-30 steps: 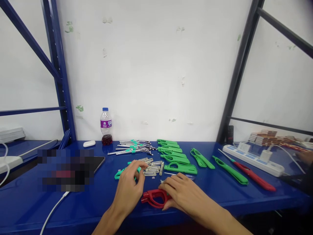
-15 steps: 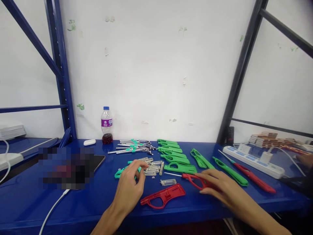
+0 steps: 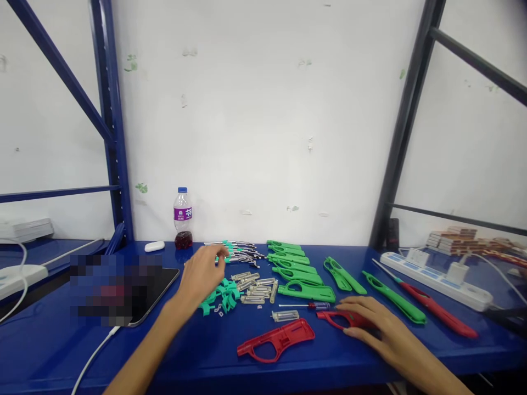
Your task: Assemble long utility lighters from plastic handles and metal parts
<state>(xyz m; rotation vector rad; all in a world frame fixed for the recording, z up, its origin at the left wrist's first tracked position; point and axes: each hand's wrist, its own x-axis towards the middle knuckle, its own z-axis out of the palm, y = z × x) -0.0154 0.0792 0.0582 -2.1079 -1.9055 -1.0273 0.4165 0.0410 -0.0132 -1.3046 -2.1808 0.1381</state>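
My left hand (image 3: 205, 274) reaches over the left end of a pile of metal lighter tubes (image 3: 242, 253) with teal pieces on them. Its fingers bend forward; their tips are hidden, so I cannot tell whether they grip a tube. Loose teal plastic pieces (image 3: 229, 294) lie below that hand. My right hand (image 3: 382, 326) is closed over a red lighter shell half (image 3: 357, 318) on the table, thumb at the near side. Another red shell half (image 3: 284, 336) lies inner side up to the left. Between them are a screwdriver (image 3: 319, 305) and a clear fuel tank (image 3: 285, 315).
Several clear tanks (image 3: 255, 291) lie mid-table, with several green shell halves (image 3: 307, 291) to their right. A red lighter (image 3: 438, 307) lies near a white power strip (image 3: 436, 281). A bottle (image 3: 183, 219) and a tablet (image 3: 162, 291) with a cable are on the left.
My left hand has moved up and left from the teal pieces to the metal tubes. The right hand stays on the red shell half. The view has tilted slightly up.
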